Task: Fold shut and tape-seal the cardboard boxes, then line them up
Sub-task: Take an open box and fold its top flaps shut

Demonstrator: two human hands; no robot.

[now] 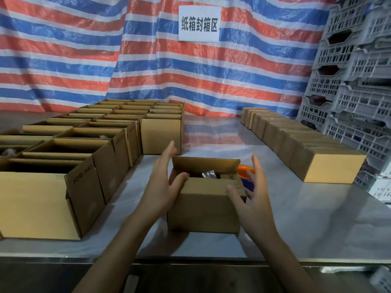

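Box: a small cardboard box (204, 206) stands on the table (317, 218), its far flap (205, 163) upright and a shiny packet (208, 174) showing inside.
Left hand: the left hand (163, 182) is released, fingers straight, against the box's left side with the thumb on its near top edge.
Right hand: the right hand (251, 199) is released, fingers spread beside the box's right wall, its thumb touching the near right corner.
Left of the box: rows of open boxes (69, 157).
Right of the box: a line of closed boxes (306, 149), well apart.
Behind the box: an orange and blue tape dispenser (246, 173), partly hidden.
Far behind the box: a striped tarp (84, 60) bearing a white sign (199, 23), with grey crates (357, 81) stacked to the right.
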